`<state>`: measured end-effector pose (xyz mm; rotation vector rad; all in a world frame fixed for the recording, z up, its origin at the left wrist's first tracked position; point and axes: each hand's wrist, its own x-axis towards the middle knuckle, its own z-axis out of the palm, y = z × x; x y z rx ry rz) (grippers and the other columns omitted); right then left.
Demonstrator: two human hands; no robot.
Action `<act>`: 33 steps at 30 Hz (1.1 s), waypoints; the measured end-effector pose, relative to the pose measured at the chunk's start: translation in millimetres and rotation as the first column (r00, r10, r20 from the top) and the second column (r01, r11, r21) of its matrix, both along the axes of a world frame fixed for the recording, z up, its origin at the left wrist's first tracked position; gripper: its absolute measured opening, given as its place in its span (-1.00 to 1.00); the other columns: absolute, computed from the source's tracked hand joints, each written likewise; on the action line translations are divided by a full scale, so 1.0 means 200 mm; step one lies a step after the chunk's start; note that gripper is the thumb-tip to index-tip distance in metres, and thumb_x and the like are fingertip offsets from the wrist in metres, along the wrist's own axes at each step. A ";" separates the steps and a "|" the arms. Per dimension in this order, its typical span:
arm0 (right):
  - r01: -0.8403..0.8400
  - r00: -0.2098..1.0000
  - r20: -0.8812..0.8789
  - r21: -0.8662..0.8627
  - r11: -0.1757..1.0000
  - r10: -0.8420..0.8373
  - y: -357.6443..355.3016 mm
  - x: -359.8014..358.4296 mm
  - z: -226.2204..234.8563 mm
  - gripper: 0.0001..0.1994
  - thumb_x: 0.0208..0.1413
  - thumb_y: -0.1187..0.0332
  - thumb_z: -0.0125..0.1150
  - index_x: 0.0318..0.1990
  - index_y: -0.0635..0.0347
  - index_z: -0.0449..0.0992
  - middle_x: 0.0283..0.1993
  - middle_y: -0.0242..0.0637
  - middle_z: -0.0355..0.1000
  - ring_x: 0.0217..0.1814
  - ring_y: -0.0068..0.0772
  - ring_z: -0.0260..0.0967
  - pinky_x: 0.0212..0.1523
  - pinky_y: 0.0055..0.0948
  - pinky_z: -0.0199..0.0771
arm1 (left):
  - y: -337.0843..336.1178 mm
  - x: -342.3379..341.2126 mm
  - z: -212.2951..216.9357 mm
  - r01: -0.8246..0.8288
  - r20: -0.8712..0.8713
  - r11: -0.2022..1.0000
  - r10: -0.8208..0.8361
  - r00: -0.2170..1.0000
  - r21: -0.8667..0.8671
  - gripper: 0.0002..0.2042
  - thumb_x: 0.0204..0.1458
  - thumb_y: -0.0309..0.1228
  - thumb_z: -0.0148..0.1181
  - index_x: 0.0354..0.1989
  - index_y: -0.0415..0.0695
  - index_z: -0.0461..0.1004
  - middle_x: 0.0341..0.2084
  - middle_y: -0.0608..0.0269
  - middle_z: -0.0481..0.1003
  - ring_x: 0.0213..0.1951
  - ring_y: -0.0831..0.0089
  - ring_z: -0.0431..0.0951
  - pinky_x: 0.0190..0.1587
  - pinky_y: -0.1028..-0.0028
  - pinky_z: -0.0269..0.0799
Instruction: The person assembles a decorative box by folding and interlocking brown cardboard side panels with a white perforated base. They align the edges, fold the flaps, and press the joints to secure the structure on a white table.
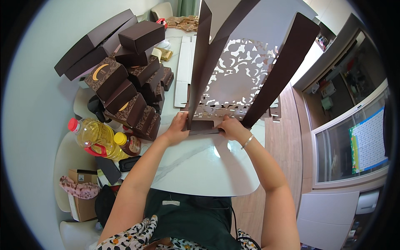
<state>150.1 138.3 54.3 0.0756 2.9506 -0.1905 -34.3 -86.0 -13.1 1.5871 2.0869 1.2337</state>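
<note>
A partly folded dark brown cardboard box (281, 73) with tall raised side flaps stands in front of me on the table. Its inner panel (235, 81) is pierced all over with a scrolling leaf pattern. At the box's near left corner, my left hand (178, 128) is closed on the edge, thumb side toward the cardboard. My right hand (233, 128), wearing a bracelet (247, 142), pinches the low near wall (202, 127) by the right corner. Some of its fingertips are hidden behind the cardboard.
Stacked brown boxes (141, 35) fill the left side of the white marbled table (200, 171). Nearer me stand a yellow oil bottle (96, 135) and a yellow-capped jar (128, 143). Flat white cardboard (183, 77) lies beyond my left hand. Chairs (68, 158) line the left wall.
</note>
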 end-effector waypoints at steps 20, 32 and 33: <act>0.063 0.998 0.017 0.021 0.998 -0.063 0.05 -0.08 0.00 -0.61 -0.15 0.14 0.48 -0.12 0.04 0.64 -0.05 -0.14 0.46 0.04 -0.07 0.46 0.00 -0.14 0.53 | 0.02 0.06 0.03 -0.131 0.044 0.991 0.131 0.990 0.003 -0.32 -0.16 -0.24 0.50 0.17 -0.05 0.30 -0.02 0.05 0.34 0.09 0.08 0.38 0.17 0.22 0.34; 0.184 0.983 -0.008 0.039 0.982 -0.184 0.06 -0.10 0.04 -0.60 -0.26 0.05 0.55 -0.25 0.03 0.68 -0.25 -0.23 0.57 -0.03 -0.12 0.52 -0.04 -0.15 0.55 | 0.08 0.17 0.05 -0.334 -0.100 0.941 0.328 0.939 -0.051 -0.06 -0.44 -0.12 0.64 0.20 -0.02 0.24 0.00 0.03 0.38 0.10 0.02 0.34 0.20 0.13 0.25; 0.187 0.982 -0.004 0.049 0.981 -0.187 0.06 -0.10 0.05 -0.59 -0.27 0.04 0.55 -0.25 0.03 0.68 -0.26 -0.23 0.58 -0.03 -0.12 0.53 -0.04 -0.15 0.55 | 0.08 0.18 0.04 -0.349 -0.121 0.936 0.342 0.932 -0.046 -0.06 -0.45 -0.11 0.64 0.20 -0.02 0.24 -0.01 0.04 0.39 0.10 0.03 0.34 0.21 0.13 0.24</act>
